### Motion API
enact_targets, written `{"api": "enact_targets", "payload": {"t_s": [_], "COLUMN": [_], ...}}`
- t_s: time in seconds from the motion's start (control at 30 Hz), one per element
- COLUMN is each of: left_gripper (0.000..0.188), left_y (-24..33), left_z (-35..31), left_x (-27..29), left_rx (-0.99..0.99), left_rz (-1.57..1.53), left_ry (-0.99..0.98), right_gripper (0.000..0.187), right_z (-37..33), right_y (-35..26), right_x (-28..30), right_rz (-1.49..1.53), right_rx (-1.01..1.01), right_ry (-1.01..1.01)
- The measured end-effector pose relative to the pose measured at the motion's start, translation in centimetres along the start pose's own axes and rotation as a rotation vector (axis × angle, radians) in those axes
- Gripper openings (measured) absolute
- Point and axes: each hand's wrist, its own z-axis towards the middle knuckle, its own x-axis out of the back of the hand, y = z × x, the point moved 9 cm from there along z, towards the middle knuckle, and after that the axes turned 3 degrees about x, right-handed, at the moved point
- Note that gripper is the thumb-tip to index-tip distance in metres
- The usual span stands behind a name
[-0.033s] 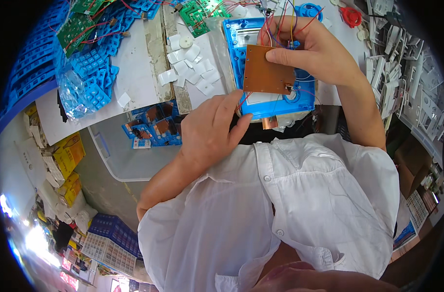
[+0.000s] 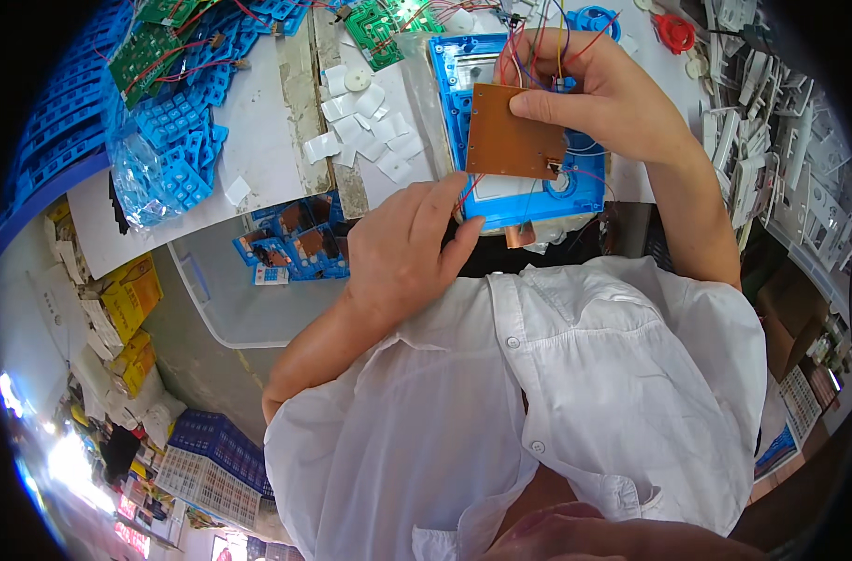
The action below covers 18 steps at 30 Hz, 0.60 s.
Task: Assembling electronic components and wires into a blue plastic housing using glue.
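A blue plastic case (image 2: 575, 208) lies open-side up at the table's near edge, a white panel inside it. Over it, tilted, is a brown circuit board (image 2: 512, 131) with red, white, blue and yellow wires at its far side. My right hand (image 2: 599, 98) is closed on the board's upper right, thumb on top, the other fingers partly hidden behind. My left hand (image 2: 402, 241) grips the case's near left corner, forefinger and thumb on either side of it. A copper-coloured piece (image 2: 519, 236) sticks out below the case's near edge.
White paper squares (image 2: 374, 136) lie left of the case. Green circuit boards (image 2: 374, 37) with wires and blue plastic parts (image 2: 178, 140) are farther left. A clear bin (image 2: 225, 323) below holds blue units. White plastic parts (image 2: 758, 140) crowd the right; a red ring (image 2: 673, 33) lies at the back.
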Motion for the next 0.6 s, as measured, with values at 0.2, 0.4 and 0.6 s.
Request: {"api": "enact_targets", "payload": {"t_s": [0.2, 0.4, 0.6], "left_gripper": [0.030, 0.024, 0.028], "left_y": [-0.1, 1.1, 1.1], "left_z": [-0.5, -0.1, -0.2], "left_x": [-0.5, -0.1, -0.2], "left_rx": [0.010, -0.021, -0.030], "left_rz": [-0.048, -0.153, -0.137], "left_ry": [-0.024, 0.018, -0.002], "right_gripper": [0.014, 0.015, 0.016], "right_z": [0.4, 0.6, 1.0], "right_y": [0.5, 1.1, 0.7], "right_x": [0.0, 0.2, 0.3], "right_rz": [0.030, -0.019, -0.162], "right_rx": [-0.088, -0.097, -0.023], "right_ry": [-0.015, -0.003, 0.028]}}
